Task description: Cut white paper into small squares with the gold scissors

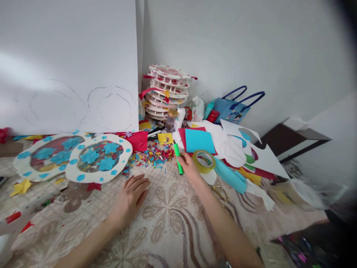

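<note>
My right hand (187, 165) is closed around a bright green marker (179, 158), which has a dark tip pointing away from me. On the patterned tablecloth (166, 223), my left hand (131, 199) rests palm down with its fingers laid out, and nothing shows in it. Colourful paper confetti (156, 154) is heaped just beyond both hands. Right beside the marker hand are a roll of clear yellowish tape (203, 161) and blue square paper (199, 140). To the left lies a white wavy-edged frame (99, 178) with blue patches, its clear centre holding blue flowers.
A white board (69, 56) with pencilled circles stands at the back left. Stacked white rings (167, 91) rise by the wall, near a lidded jar (171, 121). Gold-handled scissors (220, 193) and cut white paper (263, 158) lie right. A blue bag (231, 109) stands behind.
</note>
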Demonstrator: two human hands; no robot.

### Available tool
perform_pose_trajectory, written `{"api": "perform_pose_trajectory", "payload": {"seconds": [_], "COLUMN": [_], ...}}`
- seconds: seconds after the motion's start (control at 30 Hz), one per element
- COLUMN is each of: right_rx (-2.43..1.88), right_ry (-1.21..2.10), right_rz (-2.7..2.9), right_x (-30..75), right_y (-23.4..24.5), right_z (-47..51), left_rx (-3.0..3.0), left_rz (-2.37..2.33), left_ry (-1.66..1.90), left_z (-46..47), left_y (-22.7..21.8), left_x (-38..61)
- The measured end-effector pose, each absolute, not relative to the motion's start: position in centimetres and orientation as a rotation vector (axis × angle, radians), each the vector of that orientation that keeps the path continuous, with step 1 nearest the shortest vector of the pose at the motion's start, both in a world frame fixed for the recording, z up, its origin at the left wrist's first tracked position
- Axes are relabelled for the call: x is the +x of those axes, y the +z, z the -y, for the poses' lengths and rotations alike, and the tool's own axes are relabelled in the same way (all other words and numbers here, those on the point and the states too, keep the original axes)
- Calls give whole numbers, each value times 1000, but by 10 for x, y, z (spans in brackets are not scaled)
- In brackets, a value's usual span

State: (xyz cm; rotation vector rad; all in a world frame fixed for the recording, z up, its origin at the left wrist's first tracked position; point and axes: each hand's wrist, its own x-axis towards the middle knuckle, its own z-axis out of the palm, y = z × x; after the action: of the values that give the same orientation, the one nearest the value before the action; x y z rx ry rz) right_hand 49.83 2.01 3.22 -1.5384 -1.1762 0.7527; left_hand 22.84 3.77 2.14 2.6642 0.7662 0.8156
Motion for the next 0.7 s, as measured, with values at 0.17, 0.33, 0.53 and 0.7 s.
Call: {"api": "perform_pose_trajectory", "payload": {"seconds": [0.17, 0.33, 0.53, 0.7], "right_rx": [-1532, -1513, -1470, -1439], "right_ry": [689, 799, 688, 742], "right_rz": [1212, 1309, 1244, 1246], "right_x": [495, 464, 469, 467], "right_y": [42, 38, 47, 64], "right_z": [-14, 7, -1, 22], "left_rx": [2634, 2619, 2603, 2308], "left_rz": [-767, -742, -722, -791], "left_ry": [822, 839, 870, 875], "left_z": [-37, -35, -34, -27], "left_y": [20, 21, 18, 29], "left_x": [228, 231, 230, 232]}}
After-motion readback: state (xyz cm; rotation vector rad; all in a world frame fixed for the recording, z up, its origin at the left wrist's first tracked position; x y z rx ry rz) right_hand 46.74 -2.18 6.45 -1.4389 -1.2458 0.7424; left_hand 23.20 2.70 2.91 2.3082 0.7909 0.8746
